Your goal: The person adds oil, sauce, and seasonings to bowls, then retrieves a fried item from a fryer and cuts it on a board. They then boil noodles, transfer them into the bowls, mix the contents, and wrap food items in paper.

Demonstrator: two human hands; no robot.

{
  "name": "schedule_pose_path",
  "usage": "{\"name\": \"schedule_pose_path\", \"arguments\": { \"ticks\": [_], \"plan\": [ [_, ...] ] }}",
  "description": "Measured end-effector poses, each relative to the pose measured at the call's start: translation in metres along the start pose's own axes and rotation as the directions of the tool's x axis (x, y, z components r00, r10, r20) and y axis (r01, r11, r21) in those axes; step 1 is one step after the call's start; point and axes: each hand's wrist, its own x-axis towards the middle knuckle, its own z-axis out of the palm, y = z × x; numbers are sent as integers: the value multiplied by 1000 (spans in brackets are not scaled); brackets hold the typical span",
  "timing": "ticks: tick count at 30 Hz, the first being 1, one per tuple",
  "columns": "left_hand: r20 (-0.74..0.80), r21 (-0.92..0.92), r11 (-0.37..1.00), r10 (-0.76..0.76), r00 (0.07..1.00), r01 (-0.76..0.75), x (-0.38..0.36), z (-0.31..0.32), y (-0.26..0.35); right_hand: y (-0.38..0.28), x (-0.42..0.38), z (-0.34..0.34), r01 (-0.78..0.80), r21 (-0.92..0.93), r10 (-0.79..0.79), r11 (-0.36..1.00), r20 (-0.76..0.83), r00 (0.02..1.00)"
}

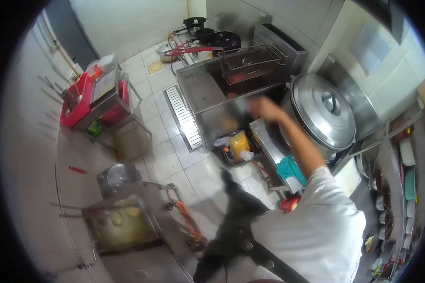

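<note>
My right hand (267,109) reaches out over the front edge of a steel fryer (200,92). Motion smears its fingers, so whether it holds anything does not show. Beyond the hand, a wire fryer basket (250,70) with a red handle (198,50) sits over the fryer's well. To the right of my forearm stands a large lidded aluminium pot (323,111). Under the arm a teal cloth (291,170) lies on a steel stand (269,141). My left hand is out of sight.
A black crate with a yellow bag (240,145) sits on the floor by the fryer. Frying oil (123,226) holds several pieces at lower left. A red bin (78,101) stands by a side table. Black pans (224,40) are at the back; bowls (380,179) line the right.
</note>
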Motion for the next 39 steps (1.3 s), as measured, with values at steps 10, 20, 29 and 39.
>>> {"name": "schedule_pose_path", "arguments": {
  "ticks": [10, 20, 29, 39],
  "plan": [
    [67, -110, 933, -338, 939, 344, 101, 30, 63, 173, 280, -153, 162, -754, 504, 636, 566, 653],
    [227, -705, 447, -593, 772, 551, 232, 35, 132, 150, 272, -146, -64, -595, 473, 801, 564, 677],
    [588, -50, 840, -412, 696, 540, 416, -24, 47, 107, 226, -192, -382, -384, 512, 840, 333, 792],
    [435, -447, 716, -351, 830, 537, 602, -47, 86, 164, 262, -130, -329, -384, 501, 863, 559, 660]
  ]
}}
